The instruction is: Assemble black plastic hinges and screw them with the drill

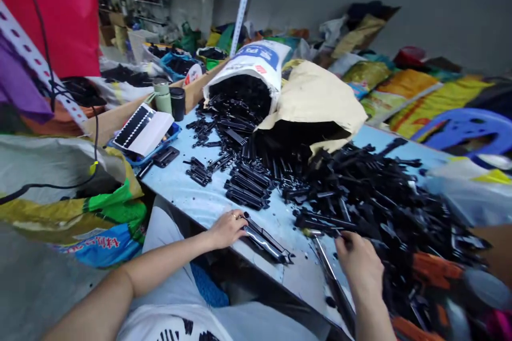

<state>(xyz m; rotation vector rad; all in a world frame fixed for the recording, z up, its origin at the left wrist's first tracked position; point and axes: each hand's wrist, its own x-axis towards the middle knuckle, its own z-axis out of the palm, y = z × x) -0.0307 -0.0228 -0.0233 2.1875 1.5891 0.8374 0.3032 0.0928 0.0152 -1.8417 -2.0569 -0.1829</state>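
Note:
My left hand (227,230) is at the front edge of the table, its fingers closed on the near end of a long, glossy black part (266,242) lying on the tabletop. Over on the right, my right hand (360,261) has its fingertips pinched at the border of a heap of black parts (356,186); whatever lies between them is too small to make out. A shiny metal-shafted tool with a dark handle (334,277) rests just left of that hand. Beyond my left hand sits a neat row of similar black parts (248,186).
A white sack (260,56) and a beige sack (320,93) lie on their sides, mouths toward me, black parts spilling from the white one. A blue tray (174,130) and a green bottle (162,97) stand left. An orange-and-black power tool (436,270) lies at right.

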